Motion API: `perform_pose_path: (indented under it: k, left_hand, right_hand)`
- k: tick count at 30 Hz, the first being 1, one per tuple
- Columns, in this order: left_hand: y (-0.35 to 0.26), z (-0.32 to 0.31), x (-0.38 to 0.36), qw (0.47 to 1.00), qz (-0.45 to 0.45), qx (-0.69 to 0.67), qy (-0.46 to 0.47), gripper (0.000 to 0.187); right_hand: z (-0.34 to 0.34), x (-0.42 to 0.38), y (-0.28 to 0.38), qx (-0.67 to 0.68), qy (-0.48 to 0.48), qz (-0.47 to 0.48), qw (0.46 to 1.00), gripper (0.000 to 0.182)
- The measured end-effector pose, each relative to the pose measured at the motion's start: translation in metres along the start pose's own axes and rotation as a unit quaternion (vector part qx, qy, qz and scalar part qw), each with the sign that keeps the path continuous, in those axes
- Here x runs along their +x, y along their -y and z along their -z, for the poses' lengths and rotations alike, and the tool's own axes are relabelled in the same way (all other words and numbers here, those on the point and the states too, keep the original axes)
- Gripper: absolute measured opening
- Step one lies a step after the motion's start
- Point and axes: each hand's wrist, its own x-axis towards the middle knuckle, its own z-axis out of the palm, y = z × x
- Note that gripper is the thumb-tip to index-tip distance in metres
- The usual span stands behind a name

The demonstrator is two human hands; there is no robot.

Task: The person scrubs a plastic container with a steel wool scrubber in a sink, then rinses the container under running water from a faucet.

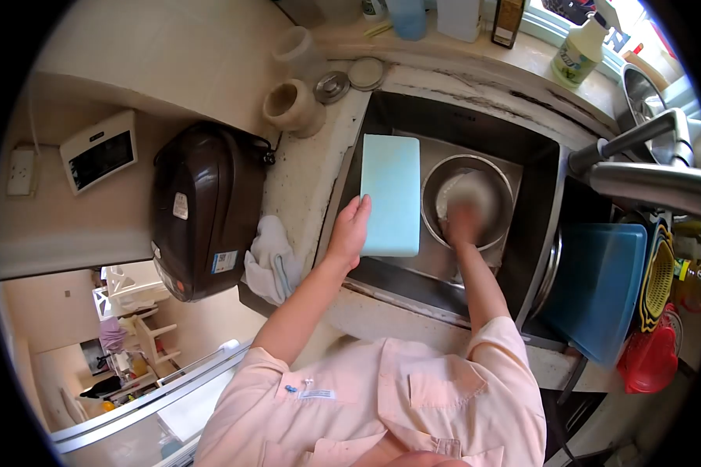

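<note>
My left hand (350, 233) is closed on the near left edge of a light blue rectangular box (391, 194), which is held over the left part of the dark sink (537, 210). On the sink's floor stands a round metal bowl (509, 191) with something whitish in it. Inside this bowl is my right hand (463, 222), its fingers smeared by motion and partly hidden, so their pose cannot be made out.
Left of the sink are a dark brown appliance (206, 210), a white cloth (273, 261) and an open jar (292, 109). The metal faucet (639, 167) juts in from the right, above a blue tray (600, 288). A spray bottle (580, 54) stands at the back right.
</note>
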Motion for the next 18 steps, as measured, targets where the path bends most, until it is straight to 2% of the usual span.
perform_pose_path:
  k: [2, 3, 5, 6, 8, 9, 10, 11, 12, 13, 14, 16, 18]
  left_hand:
    - [0.001, 0.000, 0.012, 1.000, -0.009, 0.000, 0.020, 0.047]
    - [0.004, -0.002, 0.018, 1.000, -0.010, 0.000, 0.021, 0.048]
    - [0.009, -0.005, 0.029, 0.999, -0.016, 0.013, 0.026, 0.049]
    - [0.013, -0.007, 0.033, 0.999, -0.019, 0.026, 0.028, 0.049]
    - [0.011, -0.011, 0.040, 0.997, -0.033, 0.057, 0.040, 0.051]
    - [0.009, -0.013, 0.042, 0.996, -0.039, 0.072, 0.046, 0.053]
    - [0.010, -0.015, 0.041, 0.994, -0.041, 0.088, 0.054, 0.054]
    - [0.016, -0.016, 0.043, 0.992, -0.062, 0.096, 0.055, 0.053]
    - [0.024, -0.016, 0.046, 0.989, -0.084, 0.105, 0.056, 0.053]
    - [0.028, -0.016, 0.046, 0.986, -0.105, 0.114, 0.056, 0.053]
    - [0.025, -0.018, 0.040, 0.974, -0.150, 0.154, 0.070, 0.051]
    - [0.017, -0.018, 0.023, 0.938, -0.239, 0.234, 0.094, 0.051]
    - [0.018, -0.016, 0.017, 0.929, -0.233, 0.265, 0.108, 0.050]
  right_hand:
    - [-0.036, 0.017, -0.020, -0.074, -0.142, 0.174, 0.972, 0.037]
    - [-0.031, 0.017, -0.019, 0.058, -0.134, 0.146, 0.978, 0.035]
    - [-0.018, 0.021, -0.018, 0.318, -0.113, 0.078, 0.938, 0.031]
    - [-0.005, 0.019, -0.017, 0.440, -0.100, 0.041, 0.892, 0.029]
    - [0.036, 0.016, -0.011, 0.658, -0.081, -0.032, 0.748, 0.026]
    - [0.091, -0.016, 0.020, 0.668, -0.097, -0.072, 0.735, 0.026]
    - [0.097, -0.033, 0.034, 0.631, -0.152, 0.013, 0.761, 0.025]
    - [0.112, -0.055, 0.052, 0.620, -0.205, 0.097, 0.751, 0.024]
    - [0.150, -0.083, 0.070, 0.563, -0.205, 0.146, 0.787, 0.025]
    - [0.166, -0.096, 0.081, 0.446, -0.238, 0.207, 0.838, 0.028]
    - [0.171, -0.096, 0.090, 0.371, -0.241, 0.254, 0.860, 0.027]
    - [0.174, -0.069, 0.091, 0.369, -0.271, 0.234, 0.858, 0.024]
    - [0.184, -0.018, 0.073, 0.366, -0.300, 0.166, 0.865, 0.021]
